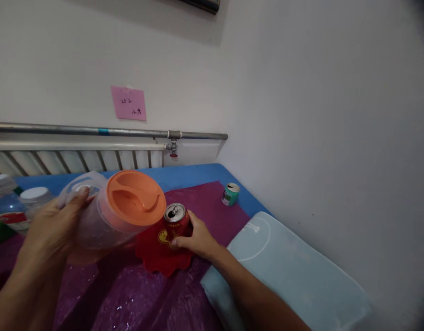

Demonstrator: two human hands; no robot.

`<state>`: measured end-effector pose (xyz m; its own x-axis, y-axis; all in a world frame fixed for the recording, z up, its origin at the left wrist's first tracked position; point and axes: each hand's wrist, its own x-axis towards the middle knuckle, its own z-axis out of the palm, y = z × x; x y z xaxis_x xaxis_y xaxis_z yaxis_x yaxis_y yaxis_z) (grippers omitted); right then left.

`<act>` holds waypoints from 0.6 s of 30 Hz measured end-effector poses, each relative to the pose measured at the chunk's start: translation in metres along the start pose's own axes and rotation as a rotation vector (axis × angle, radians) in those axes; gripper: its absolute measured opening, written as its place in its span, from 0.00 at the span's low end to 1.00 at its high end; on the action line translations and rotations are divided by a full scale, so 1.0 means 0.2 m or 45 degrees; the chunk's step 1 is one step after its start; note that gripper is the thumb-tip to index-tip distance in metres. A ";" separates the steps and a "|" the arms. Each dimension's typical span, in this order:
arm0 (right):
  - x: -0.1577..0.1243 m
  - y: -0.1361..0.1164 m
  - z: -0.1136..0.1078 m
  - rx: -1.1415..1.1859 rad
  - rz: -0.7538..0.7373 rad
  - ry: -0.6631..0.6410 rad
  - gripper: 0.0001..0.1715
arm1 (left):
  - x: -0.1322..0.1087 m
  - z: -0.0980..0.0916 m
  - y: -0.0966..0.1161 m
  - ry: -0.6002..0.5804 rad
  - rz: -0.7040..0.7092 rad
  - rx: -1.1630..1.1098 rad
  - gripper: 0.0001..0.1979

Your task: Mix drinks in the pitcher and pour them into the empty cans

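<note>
My left hand (56, 220) grips the handle of a clear plastic pitcher (98, 225) with an orange lid (132, 195). The pitcher is tilted to the right, its lid close to a red drink can (177, 223). Around that can my right hand (198, 236) is closed, thumb in front and fingers on the far side. The can's top is opened, and it stands upright over a red scalloped mat (163, 262). Whether any liquid is flowing from the pitcher, I cannot tell.
A small green can (230, 194) stands at the back right on purple sheeting (205, 197) over a blue surface. Bottles and a white-lidded jar (35, 198) are at the left. Light blue folded cloth (284, 266) lies at the right. A radiator (77, 158) and pipe run along the wall.
</note>
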<state>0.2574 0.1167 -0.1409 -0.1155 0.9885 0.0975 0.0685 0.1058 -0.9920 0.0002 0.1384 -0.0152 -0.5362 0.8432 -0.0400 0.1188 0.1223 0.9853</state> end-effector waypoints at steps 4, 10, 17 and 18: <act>0.00 0.00 0.00 -0.028 0.026 -0.006 0.48 | -0.05 0.00 0.06 0.066 -0.107 0.114 0.11; -0.01 -0.02 0.00 -0.089 0.023 -0.019 0.45 | -0.04 0.00 0.05 0.098 -0.039 0.104 0.11; -0.01 -0.03 0.00 -0.087 0.021 -0.041 0.47 | -0.05 -0.01 0.04 0.044 -0.045 0.106 0.13; -0.01 -0.03 0.00 -0.091 0.023 -0.041 0.47 | -0.04 -0.01 0.03 0.033 -0.035 0.100 0.12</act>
<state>0.2576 0.1140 -0.1346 -0.1455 0.9864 0.0761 0.1413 0.0969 -0.9852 0.0034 0.1322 -0.0083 -0.5617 0.8251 -0.0616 0.1682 0.1868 0.9679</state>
